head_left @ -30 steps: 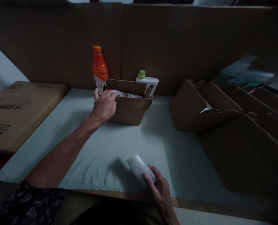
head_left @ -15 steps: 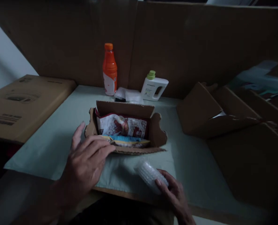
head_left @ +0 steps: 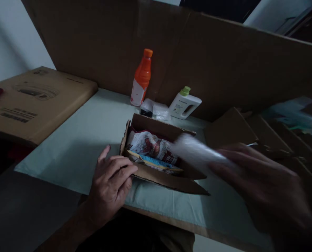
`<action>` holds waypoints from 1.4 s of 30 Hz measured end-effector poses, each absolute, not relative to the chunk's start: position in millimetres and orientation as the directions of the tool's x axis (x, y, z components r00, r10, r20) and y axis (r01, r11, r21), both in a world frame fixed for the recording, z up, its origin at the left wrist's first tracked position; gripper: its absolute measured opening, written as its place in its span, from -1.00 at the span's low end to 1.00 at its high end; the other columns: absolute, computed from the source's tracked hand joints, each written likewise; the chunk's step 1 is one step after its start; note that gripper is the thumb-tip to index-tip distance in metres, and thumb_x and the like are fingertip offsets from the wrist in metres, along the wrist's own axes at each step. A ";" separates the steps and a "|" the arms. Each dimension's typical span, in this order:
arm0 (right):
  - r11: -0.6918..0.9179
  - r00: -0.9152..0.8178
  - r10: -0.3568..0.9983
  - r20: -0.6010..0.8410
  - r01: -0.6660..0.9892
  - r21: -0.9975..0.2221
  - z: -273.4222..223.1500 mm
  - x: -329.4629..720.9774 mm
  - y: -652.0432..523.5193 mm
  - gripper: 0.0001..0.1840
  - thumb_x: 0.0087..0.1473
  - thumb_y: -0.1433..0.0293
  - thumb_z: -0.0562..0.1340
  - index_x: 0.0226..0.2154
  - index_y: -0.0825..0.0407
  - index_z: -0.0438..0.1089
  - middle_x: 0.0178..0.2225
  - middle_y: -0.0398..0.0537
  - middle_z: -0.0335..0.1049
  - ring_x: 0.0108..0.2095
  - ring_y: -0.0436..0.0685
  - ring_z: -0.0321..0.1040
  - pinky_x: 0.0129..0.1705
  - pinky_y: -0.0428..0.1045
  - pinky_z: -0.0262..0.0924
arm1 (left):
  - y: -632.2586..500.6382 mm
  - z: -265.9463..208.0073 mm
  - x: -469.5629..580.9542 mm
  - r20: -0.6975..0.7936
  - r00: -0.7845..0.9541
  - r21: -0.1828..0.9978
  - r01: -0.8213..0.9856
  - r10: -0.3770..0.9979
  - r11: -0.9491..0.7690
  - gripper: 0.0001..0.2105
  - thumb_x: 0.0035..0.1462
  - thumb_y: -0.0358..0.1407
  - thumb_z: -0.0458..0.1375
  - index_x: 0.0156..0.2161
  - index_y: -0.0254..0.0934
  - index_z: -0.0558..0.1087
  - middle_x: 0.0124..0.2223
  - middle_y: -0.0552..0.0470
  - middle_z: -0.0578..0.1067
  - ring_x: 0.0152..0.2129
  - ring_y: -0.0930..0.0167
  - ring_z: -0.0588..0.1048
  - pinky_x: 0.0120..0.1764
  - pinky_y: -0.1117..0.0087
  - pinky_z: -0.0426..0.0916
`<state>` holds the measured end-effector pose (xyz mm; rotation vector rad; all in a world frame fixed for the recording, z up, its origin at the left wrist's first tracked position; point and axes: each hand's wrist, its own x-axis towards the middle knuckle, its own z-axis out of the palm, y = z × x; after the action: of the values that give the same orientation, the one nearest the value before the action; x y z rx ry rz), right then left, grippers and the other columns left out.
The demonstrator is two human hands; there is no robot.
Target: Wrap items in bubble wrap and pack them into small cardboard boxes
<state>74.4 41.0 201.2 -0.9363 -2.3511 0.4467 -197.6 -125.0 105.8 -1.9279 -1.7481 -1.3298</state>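
A small open cardboard box (head_left: 156, 178) stands on the pale green cloth (head_left: 92, 115). Inside it are a white and dark red printed packet (head_left: 152, 143) and a blue and yellow packet (head_left: 158, 162). My left hand (head_left: 111, 182) grips the front left edge of the box, fingers over the flap and one finger raised. Smeared by motion, my right hand (head_left: 255, 178) holds a bubble-wrapped item (head_left: 195, 150) over the right end of the box. What the wrap encloses cannot be made out.
Behind the box stand an orange bottle (head_left: 142, 78), a bubble-wrapped bundle (head_left: 158, 109) and a white jug with a green cap (head_left: 184, 103). A large flat carton (head_left: 42, 101) lies to the left. More cardboard boxes (head_left: 229, 129) stand at right, before a tall cardboard panel (head_left: 92, 42).
My right hand has lifted the bubble-wrapped item from near the front table edge up to the box's right end. My left hand has closed on the box edge. The view has tilted.
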 end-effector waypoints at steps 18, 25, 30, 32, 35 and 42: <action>0.911 -0.813 0.410 -0.414 0.344 0.227 173.8 -67.8 62.1 -0.52 0.21 0.45 0.21 0.19 0.15 0.33 -0.19 0.20 0.58 -0.21 0.30 0.57 -0.25 0.04 0.33 | -123.0 101.7 -202.2 0.726 -0.107 0.424 0.847 0.679 -0.320 -0.73 0.20 -0.57 0.09 -0.09 -0.20 0.48 -0.17 0.04 0.57 -0.21 0.40 0.54 0.30 -0.04 0.14; 0.925 -0.871 0.378 -0.313 0.341 0.169 175.6 -63.8 52.8 -0.65 0.24 0.41 0.23 0.07 0.14 0.41 -0.13 0.18 0.55 -0.09 0.26 0.51 0.00 0.11 0.24 | -124.1 101.4 -193.7 0.737 -0.150 0.420 0.865 0.659 -0.273 -0.71 0.22 -0.49 0.14 0.04 -0.24 0.43 -0.06 -0.04 0.52 -0.05 0.33 0.49 0.29 0.06 0.18; 0.856 -0.848 0.507 0.153 0.516 0.020 205.4 -5.5 61.4 -0.70 0.21 0.22 0.29 -0.08 0.04 0.50 -0.13 0.02 0.56 -0.09 0.23 0.48 0.04 0.13 0.19 | -138.8 86.9 -195.1 0.722 -0.470 0.598 0.793 0.509 -0.117 -0.43 0.16 -0.38 0.25 0.28 -0.19 0.27 0.17 -0.16 0.39 0.13 0.19 0.40 0.21 0.04 0.31; 0.739 -0.628 0.650 0.428 0.654 -0.162 204.3 42.1 57.5 -0.74 0.25 0.20 0.24 -0.14 0.00 0.52 -0.22 -0.06 0.57 -0.22 0.16 0.49 -0.03 0.11 0.23 | -145.5 72.5 -201.2 0.651 -0.587 0.702 0.707 0.482 -0.087 -0.41 0.16 -0.33 0.26 0.28 -0.18 0.26 0.19 -0.16 0.39 0.14 0.18 0.40 0.21 0.02 0.31; 0.533 -0.333 0.832 0.443 0.701 -0.474 168.4 100.2 40.9 -0.73 0.21 0.14 0.26 -0.20 -0.02 0.52 -0.25 -0.06 0.57 -0.26 0.15 0.49 -0.13 0.07 0.31 | -144.6 49.7 -208.4 0.390 -0.693 0.882 0.469 0.606 -0.031 -0.42 0.19 -0.23 0.23 0.29 -0.17 0.24 0.22 -0.17 0.39 0.10 0.22 0.45 0.15 0.11 0.39; 0.458 -0.423 0.869 0.258 0.487 -0.744 41.5 64.9 -13.3 -0.42 0.14 0.15 0.27 0.13 0.08 0.29 -0.01 0.18 0.45 -0.02 0.27 0.41 -0.02 0.16 0.37 | -107.1 25.8 -204.9 0.091 -0.508 0.970 0.240 0.857 0.039 -0.51 0.14 -0.11 0.23 0.14 -0.22 0.35 0.04 -0.13 0.52 0.01 0.19 0.52 0.06 0.15 0.47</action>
<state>64.9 -13.3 41.5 -1.1251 -2.0731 0.7747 -204.9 -107.1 25.8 -1.5864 -2.5648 -2.1478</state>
